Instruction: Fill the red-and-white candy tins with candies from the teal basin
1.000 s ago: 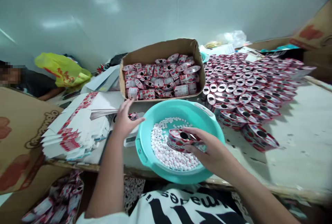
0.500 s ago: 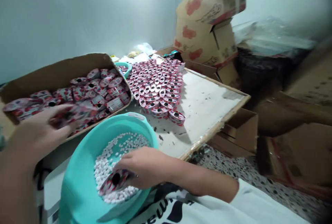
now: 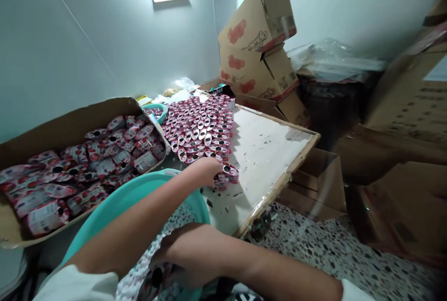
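Observation:
My left hand [image 3: 208, 170] reaches across the teal basin [image 3: 139, 189] to the near end of a pile of red-and-white packets [image 3: 202, 126] on the table. Its fingers are curled down on a packet [image 3: 230, 173] at the pile's edge. My right hand [image 3: 190, 257] is low in the basin, closed round another open packet [image 3: 156, 277] whose round hole faces me, among small white candies [image 3: 181, 215].
A shallow cardboard tray [image 3: 70, 124] full of filled packets lies at the left. The white table board [image 3: 268, 147] ends at a wooden edge on the right. Stacked cartons [image 3: 258, 40] stand behind it, with more boxes [image 3: 314, 182] on the speckled floor [image 3: 331, 254].
The view swung right. My left hand left the tray and crossed over the basin to the packet pile. My right hand stayed in the basin with its packet.

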The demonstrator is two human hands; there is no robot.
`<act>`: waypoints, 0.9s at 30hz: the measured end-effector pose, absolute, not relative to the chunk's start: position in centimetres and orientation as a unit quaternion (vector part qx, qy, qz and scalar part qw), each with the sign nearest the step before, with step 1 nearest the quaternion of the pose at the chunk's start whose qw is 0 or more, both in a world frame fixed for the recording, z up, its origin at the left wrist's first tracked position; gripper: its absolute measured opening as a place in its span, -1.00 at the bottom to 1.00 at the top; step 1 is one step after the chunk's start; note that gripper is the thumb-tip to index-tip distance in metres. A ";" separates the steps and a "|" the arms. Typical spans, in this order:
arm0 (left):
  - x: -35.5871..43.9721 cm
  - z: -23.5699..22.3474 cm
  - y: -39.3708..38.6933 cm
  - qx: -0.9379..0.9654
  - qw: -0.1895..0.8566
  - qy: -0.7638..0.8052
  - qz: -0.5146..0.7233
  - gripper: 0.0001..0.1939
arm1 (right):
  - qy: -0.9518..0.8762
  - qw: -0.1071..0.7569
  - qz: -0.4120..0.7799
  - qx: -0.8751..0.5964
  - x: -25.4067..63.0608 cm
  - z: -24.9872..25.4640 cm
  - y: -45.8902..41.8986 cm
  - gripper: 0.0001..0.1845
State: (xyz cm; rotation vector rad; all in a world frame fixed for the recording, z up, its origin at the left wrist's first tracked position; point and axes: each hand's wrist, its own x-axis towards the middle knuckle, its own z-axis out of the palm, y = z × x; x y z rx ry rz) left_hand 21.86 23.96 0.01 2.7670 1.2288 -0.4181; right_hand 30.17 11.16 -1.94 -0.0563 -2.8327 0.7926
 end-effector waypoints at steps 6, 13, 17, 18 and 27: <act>21.7 -2.1 24.7 0.861 -0.013 0.503 -0.068 -0.36 | -0.961 0.096 0.259 -0.035 28.5 -2.1 11.0 -0.64; 20.6 -4.9 27.5 0.839 -0.015 0.537 -0.087 0.20 | -0.961 0.075 0.265 -0.008 27.8 -1.7 11.5 -0.68; 20.0 -5.2 29.8 0.876 0.022 0.474 -0.091 0.24 | -0.959 0.106 0.261 0.018 27.7 -2.8 11.4 -0.67; 20.0 -5.3 30.2 0.877 0.036 0.473 -0.083 0.24 | -0.959 0.114 0.258 0.032 27.6 -3.2 11.4 -0.66; 21.1 -6.5 32.5 0.828 0.064 0.556 -0.019 0.22 | -0.955 0.050 0.293 -0.009 26.3 -2.5 11.8 -0.76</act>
